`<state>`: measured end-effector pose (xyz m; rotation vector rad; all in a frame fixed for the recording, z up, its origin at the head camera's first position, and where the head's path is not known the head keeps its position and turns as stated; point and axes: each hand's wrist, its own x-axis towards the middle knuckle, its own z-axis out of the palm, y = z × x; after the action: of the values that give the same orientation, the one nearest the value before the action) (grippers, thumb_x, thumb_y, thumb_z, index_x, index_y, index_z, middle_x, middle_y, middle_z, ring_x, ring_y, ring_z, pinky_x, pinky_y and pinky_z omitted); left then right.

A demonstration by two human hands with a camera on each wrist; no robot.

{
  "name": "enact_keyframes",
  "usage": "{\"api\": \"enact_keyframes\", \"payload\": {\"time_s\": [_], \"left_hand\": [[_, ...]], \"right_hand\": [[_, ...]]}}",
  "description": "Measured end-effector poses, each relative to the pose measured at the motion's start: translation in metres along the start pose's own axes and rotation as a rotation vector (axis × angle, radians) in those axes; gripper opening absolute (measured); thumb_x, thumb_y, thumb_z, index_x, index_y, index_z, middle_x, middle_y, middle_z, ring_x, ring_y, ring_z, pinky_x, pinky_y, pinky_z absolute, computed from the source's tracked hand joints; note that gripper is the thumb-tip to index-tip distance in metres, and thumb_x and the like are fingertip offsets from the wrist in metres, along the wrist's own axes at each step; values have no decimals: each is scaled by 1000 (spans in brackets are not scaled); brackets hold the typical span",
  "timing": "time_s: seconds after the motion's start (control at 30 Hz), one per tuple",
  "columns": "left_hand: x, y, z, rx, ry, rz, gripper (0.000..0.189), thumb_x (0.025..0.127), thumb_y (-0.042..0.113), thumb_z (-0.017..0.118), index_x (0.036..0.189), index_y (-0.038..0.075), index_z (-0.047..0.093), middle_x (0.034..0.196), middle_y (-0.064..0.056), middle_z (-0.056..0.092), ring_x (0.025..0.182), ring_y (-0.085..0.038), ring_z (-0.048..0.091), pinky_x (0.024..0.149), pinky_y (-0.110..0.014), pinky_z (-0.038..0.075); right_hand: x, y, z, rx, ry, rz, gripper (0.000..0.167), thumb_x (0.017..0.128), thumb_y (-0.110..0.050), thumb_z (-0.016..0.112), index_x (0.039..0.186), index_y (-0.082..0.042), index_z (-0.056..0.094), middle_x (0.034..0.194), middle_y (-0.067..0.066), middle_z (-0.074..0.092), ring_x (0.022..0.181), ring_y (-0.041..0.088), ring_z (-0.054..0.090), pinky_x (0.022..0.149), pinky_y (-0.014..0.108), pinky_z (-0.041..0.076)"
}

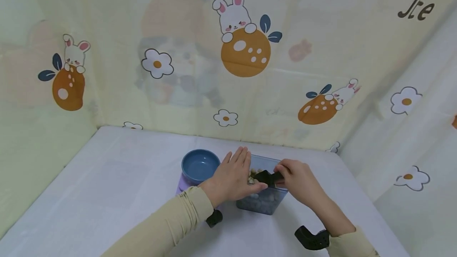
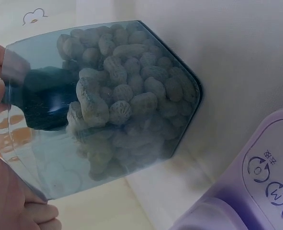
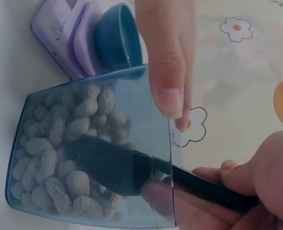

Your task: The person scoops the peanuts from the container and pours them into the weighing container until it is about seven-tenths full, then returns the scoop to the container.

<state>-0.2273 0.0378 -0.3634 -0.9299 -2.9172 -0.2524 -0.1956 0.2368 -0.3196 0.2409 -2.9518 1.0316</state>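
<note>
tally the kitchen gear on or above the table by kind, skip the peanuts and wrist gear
Blue bowl: 1
Purple scale: 1
Clear blue container: 1
Black scoop: 1
Total: 4

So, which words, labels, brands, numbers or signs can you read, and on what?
"Jte", middle letter unsure: patterned cloth.
"O", ringed by arrows, beside "去皮": purple device.
"M", ringed by arrows, beside "单位": same purple device.
Cut off: a third sign on the purple device.
Too blurred: faint lettering low on the patterned cloth; purple device's markings in the right wrist view.
No readable numbers.
</note>
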Motion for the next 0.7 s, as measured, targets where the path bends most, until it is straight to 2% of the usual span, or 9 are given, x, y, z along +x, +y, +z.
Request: {"api": "enact_keyframes", "payload": {"time_s": [0.17, 0.47, 0.7], "left_hand": [[0, 0, 1, -1, -1, 4, 96, 94, 75, 32, 158, 4, 21, 166, -14, 20, 155, -25, 16, 124, -45, 24], [0, -1, 2, -25, -2, 5, 97, 94, 75, 34, 158, 4, 20, 166, -14, 18, 155, -27, 15, 124, -46, 23], [1, 0, 2, -10, 1, 1, 98, 93, 76, 33, 158, 4, 20, 166, -14, 19, 155, -27, 15, 124, -46, 22]], "right_hand": [[-2, 6, -3, 68, -33, 14, 23, 103, -3, 47, 104, 6, 68, 102, 19, 70, 79, 22, 75, 68, 28, 61], [3, 17, -12, 268, -162, 96, 30, 106, -7, 41, 115, 14, 61, 115, 27, 64, 90, 29, 75, 76, 33, 62], [7, 20, -20, 358, -214, 131, 34, 107, -8, 40, 119, 19, 57, 112, 26, 64, 92, 29, 75, 79, 35, 61]]}}
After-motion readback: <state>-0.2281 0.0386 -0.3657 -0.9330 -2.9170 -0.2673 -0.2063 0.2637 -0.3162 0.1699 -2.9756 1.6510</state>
